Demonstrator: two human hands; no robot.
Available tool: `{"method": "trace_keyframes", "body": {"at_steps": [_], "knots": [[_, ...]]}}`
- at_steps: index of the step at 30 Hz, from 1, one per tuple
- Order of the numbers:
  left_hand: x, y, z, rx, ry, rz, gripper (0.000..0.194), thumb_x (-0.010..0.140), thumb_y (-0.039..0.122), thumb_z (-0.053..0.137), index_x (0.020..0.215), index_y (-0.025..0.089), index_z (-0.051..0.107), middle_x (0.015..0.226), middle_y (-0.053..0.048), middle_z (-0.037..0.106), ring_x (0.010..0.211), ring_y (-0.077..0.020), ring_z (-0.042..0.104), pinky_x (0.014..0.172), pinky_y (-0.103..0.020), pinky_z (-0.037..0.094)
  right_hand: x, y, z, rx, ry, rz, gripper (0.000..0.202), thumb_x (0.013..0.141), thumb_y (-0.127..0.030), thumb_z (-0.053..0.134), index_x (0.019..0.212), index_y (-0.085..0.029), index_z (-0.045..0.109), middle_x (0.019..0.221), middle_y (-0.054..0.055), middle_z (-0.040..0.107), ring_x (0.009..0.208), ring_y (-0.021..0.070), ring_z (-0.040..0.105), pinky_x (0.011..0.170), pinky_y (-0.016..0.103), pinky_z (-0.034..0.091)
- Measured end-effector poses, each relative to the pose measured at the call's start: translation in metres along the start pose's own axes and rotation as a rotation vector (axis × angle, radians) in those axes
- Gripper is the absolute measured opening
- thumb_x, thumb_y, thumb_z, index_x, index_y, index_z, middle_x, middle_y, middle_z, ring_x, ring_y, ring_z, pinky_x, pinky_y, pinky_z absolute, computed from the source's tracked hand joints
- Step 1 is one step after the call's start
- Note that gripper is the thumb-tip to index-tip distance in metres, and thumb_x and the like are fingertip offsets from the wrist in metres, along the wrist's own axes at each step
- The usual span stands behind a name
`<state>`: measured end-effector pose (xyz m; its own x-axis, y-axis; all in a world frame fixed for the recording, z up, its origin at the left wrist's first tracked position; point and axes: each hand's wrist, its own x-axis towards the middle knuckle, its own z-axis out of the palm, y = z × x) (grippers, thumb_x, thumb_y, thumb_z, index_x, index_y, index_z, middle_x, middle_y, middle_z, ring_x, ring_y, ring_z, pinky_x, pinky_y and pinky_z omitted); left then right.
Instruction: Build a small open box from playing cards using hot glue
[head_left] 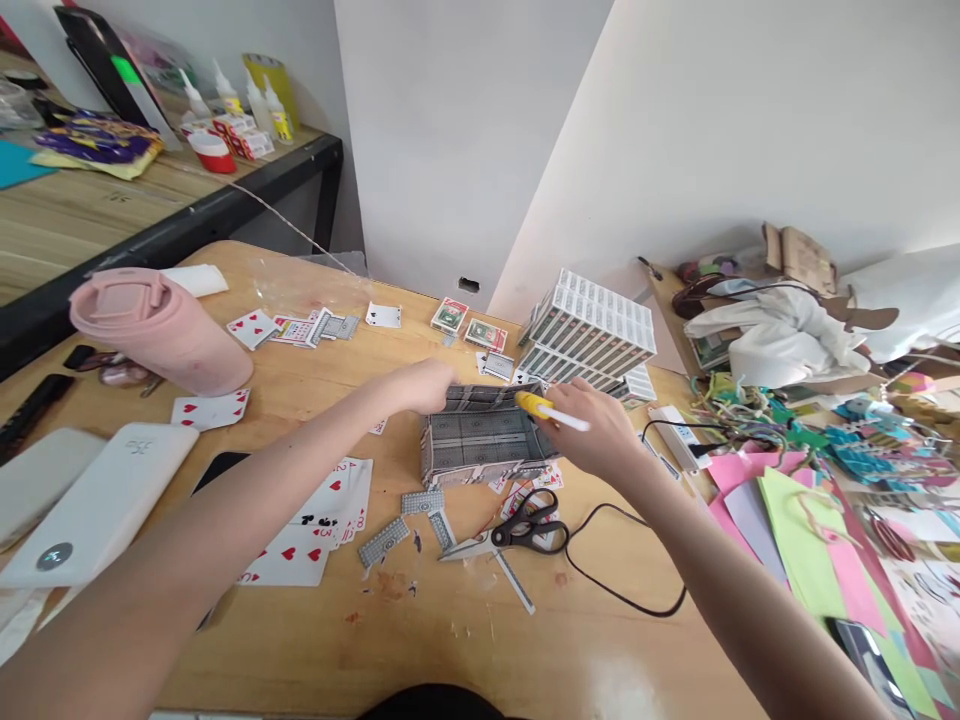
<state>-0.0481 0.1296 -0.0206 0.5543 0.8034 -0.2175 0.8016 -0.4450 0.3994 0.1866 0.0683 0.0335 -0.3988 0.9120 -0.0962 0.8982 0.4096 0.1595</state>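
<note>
An open box made of grey-backed playing cards [480, 440] stands on the wooden table in front of me. My left hand [429, 386] is closed at its far left corner, fingers on the wall. My right hand [592, 425] is closed round a yellow tool with a white stick jutting from its end [534, 405], which looks like a glue gun. The tool is over the box's right side, and its tip is hidden. Black-handled scissors [517, 535] lie partly open in front of the box, among cut card strips [384, 541].
A tall block built of cards [592, 325] stands behind right. Two card packs [450, 315] lie at the back. On the left are a pink tumbler [161, 330], a white power bank [105, 505] and fanned cards [300, 555]. A black cord [630, 608] loops near a power strip [679, 437].
</note>
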Motion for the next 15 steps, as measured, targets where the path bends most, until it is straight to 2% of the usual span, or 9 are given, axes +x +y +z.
{"method": "trace_keyframes", "body": {"at_steps": [3, 5, 7, 9, 11, 15], "knots": [[0.002, 0.01, -0.006, 0.069, -0.054, -0.023, 0.02, 0.069, 0.017, 0.057, 0.084, 0.022, 0.07, 0.077, -0.004, 0.071, 0.067, -0.0193, 0.064, 0.061, -0.027, 0.045, -0.019, 0.026, 0.006, 0.301, 0.07, 0.281, 0.03, 0.083, -0.043, 0.051, 0.073, -0.017, 0.063, 0.063, 0.003, 0.06, 0.058, 0.0155, 0.051, 0.052, 0.025, 0.032], [0.007, 0.021, -0.005, 0.118, -0.032, -0.038, 0.022, 0.07, 0.022, 0.06, 0.09, 0.022, 0.068, 0.087, -0.007, 0.071, 0.08, -0.024, 0.065, 0.066, -0.03, 0.047, -0.032, 0.04, 0.013, 0.524, 0.141, 0.467, 0.038, 0.079, -0.05, 0.053, 0.063, -0.016, 0.06, 0.049, -0.002, 0.048, 0.046, 0.0118, 0.042, 0.045, 0.025, 0.028], [0.016, 0.034, 0.0, 0.158, 0.007, -0.047, 0.035, 0.069, 0.028, 0.066, 0.103, 0.021, 0.063, 0.098, -0.009, 0.07, 0.091, -0.0276, 0.064, 0.072, -0.033, 0.048, -0.045, 0.048, 0.02, 0.718, 0.235, 0.608, 0.04, 0.074, -0.053, 0.058, 0.06, -0.016, 0.06, 0.042, -0.005, 0.037, 0.041, 0.0096, 0.034, 0.041, 0.024, 0.025], [0.025, 0.046, 0.009, 0.189, 0.032, -0.047, 0.049, 0.068, 0.03, 0.07, 0.113, 0.019, 0.056, 0.101, -0.012, 0.069, 0.094, -0.0291, 0.065, 0.075, -0.035, 0.049, -0.056, 0.054, 0.026, 0.873, 0.329, 0.691, 0.041, 0.072, -0.054, 0.061, 0.066, -0.013, 0.066, 0.041, -0.006, 0.034, 0.039, 0.0084, 0.03, 0.038, 0.024, 0.024], [0.032, 0.055, 0.016, 0.214, 0.038, -0.03, 0.047, 0.071, 0.024, 0.068, 0.115, 0.016, 0.054, 0.098, -0.014, 0.069, 0.093, -0.0293, 0.065, 0.075, -0.035, 0.049, -0.064, 0.057, 0.032, 0.983, 0.41, 0.722, 0.042, 0.07, -0.053, 0.063, 0.074, -0.012, 0.07, 0.044, -0.004, 0.042, 0.04, 0.0085, 0.032, 0.038, 0.024, 0.025], [0.039, 0.059, 0.023, 0.253, 0.032, 0.021, 0.026, 0.079, 0.01, 0.05, 0.1, 0.017, 0.063, 0.093, -0.013, 0.07, 0.094, -0.0288, 0.066, 0.074, -0.035, 0.049, -0.076, 0.061, 0.037, 1.14, 0.498, 0.75, 0.04, 0.067, -0.049, 0.069, 0.079, -0.011, 0.071, 0.067, 0.007, 0.065, 0.05, 0.0121, 0.048, 0.041, 0.024, 0.033]]}}
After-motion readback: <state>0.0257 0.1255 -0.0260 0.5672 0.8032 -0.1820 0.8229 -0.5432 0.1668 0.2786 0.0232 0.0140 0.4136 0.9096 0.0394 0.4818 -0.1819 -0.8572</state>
